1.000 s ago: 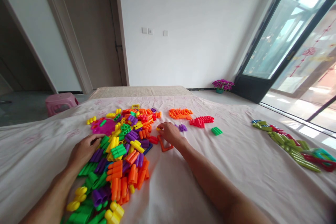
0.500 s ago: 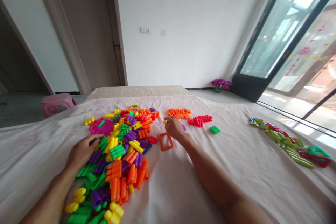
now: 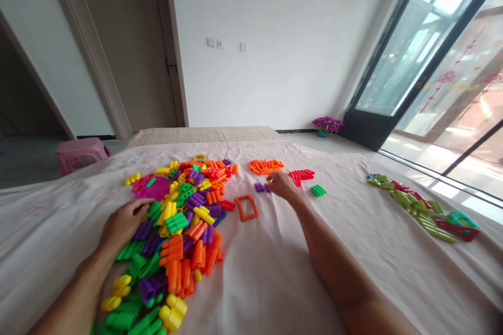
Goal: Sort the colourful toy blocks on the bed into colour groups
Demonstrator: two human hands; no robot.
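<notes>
My right hand [image 3: 283,185] is over the cloth right of the pile, its fingers pinched on a small yellow block [image 3: 270,180], mostly hidden by them. Just left of these fingertips lie purple blocks [image 3: 259,187]. Orange blocks [image 3: 266,166] sit grouped behind the hand, red blocks [image 3: 302,175] to its right, and a green block [image 3: 318,190] farther right. My left hand [image 3: 124,221] rests at the left edge of the mixed pile of plastic blocks [image 3: 194,202], fingers loosely curved and apart beside green blocks [image 3: 154,210]; nothing shows in its grip.
An orange frame [image 3: 247,208] lies between pile and right arm. A magenta plate-like piece [image 3: 156,188] is at the pile's back left. Olive-green and red pieces [image 3: 416,207] lie far right on the pale tablecloth [image 3: 275,282]. A pink stool [image 3: 83,155] stands beyond the left edge.
My right hand has moved right with the yellow block, from beside the pile to the purple blocks, uncovering them. My left hand stays at the pile's edge. The view has shifted slightly.
</notes>
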